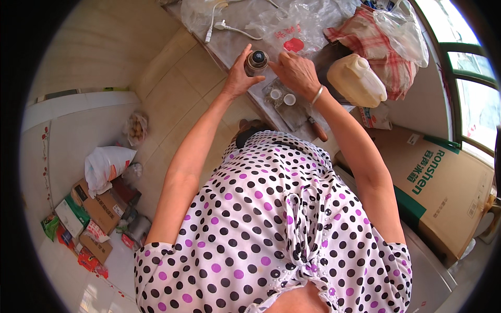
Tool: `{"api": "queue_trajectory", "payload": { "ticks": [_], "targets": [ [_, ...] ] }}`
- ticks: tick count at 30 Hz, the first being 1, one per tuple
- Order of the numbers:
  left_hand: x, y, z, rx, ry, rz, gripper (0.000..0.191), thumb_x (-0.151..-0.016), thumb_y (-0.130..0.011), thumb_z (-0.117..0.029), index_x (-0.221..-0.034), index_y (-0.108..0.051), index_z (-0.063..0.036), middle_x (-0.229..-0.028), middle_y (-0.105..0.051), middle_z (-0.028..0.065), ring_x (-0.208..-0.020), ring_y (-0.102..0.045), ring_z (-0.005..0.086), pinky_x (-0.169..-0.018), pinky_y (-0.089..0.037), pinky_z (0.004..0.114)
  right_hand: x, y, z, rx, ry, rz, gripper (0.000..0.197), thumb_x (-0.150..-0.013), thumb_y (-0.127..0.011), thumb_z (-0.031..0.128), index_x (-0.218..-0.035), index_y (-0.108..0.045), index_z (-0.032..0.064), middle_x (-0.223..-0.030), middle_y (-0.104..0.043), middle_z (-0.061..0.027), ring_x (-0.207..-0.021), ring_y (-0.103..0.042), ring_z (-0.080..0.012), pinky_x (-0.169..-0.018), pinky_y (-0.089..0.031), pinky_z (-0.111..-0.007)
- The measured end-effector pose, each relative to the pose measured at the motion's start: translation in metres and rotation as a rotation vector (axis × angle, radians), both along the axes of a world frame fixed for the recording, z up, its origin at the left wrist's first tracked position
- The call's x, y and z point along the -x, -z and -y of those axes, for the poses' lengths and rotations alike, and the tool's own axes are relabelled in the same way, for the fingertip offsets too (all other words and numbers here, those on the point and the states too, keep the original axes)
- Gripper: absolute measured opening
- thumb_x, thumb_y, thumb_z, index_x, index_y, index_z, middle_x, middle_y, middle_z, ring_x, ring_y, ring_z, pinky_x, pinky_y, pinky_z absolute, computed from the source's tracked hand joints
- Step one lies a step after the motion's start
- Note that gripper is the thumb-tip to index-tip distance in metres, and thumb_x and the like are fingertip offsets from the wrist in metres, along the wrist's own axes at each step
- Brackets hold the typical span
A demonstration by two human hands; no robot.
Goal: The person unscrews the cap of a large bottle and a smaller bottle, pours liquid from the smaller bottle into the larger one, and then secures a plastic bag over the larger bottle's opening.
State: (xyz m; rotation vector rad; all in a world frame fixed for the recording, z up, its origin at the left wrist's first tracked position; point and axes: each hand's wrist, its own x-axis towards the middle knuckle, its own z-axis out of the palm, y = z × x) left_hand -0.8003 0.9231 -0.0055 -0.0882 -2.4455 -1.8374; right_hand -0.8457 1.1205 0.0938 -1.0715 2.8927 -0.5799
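My left hand [236,76] curves around a small jar-like container [255,70] with a black knob on top. Its thumb and fingers lie on opposite sides of the container, which stands by the table's edge. Just right of it is my right hand [298,70], fingers bent and the index fingertip close to the container's side; whether it pinches something small is hidden. Below the hands, two small white cups or caps [289,99] sit by a broad cleaver-like blade [292,115] with a wooden handle [318,130].
The table [219,53] also bears a white power cord [235,29], clear plastic bags [309,23], a plastic jug [356,80] and a red-striped cloth [375,43]. A large carton [438,187] stands at right. Boxes [101,205] and bags [107,166] lie along the left wall.
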Motion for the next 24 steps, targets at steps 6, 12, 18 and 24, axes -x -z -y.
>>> {"api": "queue_trajectory", "payload": {
  "ticks": [6, 12, 18, 24],
  "targets": [
    [-0.013, 0.003, 0.001, -0.004, -0.070, -0.090, 0.098, -0.068, -0.087, -0.005, -0.150, -0.033, -0.0063, -0.136, -0.050, 0.0128, -0.123, -0.053, 0.0217, -0.106, -0.045, 0.033, -0.046, 0.059, -0.063, 0.079, 0.113, 0.130, 0.025, -0.091, -0.062, 0.030, -0.085, -0.058, 0.0059, -0.086, -0.065, -0.0142, -0.072, -0.065, -0.0383, -0.062, -0.051, -0.048],
    [-0.071, -0.010, -0.019, 0.281, -0.255, 0.089, 0.060, -0.068, -0.083, -0.007, -0.121, -0.054, -0.0029, -0.112, -0.054, 0.0130, -0.105, -0.057, 0.0294, -0.091, -0.049, 0.038, -0.078, 0.081, -0.087, 0.106, 0.199, 0.233, 0.018, -0.088, -0.066, 0.022, -0.096, -0.058, 0.0078, -0.092, -0.064, -0.0125, -0.077, -0.064, -0.0380, -0.065, -0.052, -0.048],
    [-0.066, -0.001, -0.054, 0.536, 0.098, -0.062, 0.052, -0.070, -0.081, -0.011, -0.116, -0.058, -0.0009, -0.112, -0.053, 0.0136, -0.108, -0.053, 0.0332, -0.094, -0.046, 0.041, -0.075, 0.093, -0.077, 0.072, 0.159, 0.243, 0.041, -0.082, -0.072, 0.022, -0.118, -0.056, 0.0111, -0.109, -0.057, -0.0115, -0.091, -0.064, -0.0339, -0.071, -0.053, -0.044],
    [-0.055, 0.011, -0.056, 0.670, 0.139, -0.040, 0.051, -0.071, -0.079, -0.010, -0.116, -0.057, 0.0005, -0.111, -0.053, 0.0157, -0.109, -0.051, 0.0348, -0.096, -0.044, 0.043, -0.072, 0.095, -0.066, 0.039, 0.096, 0.257, 0.052, -0.077, -0.075, 0.022, -0.123, -0.055, 0.0126, -0.113, -0.056, -0.0097, -0.097, -0.063, -0.0312, -0.075, -0.053, -0.042]
  ]
}}
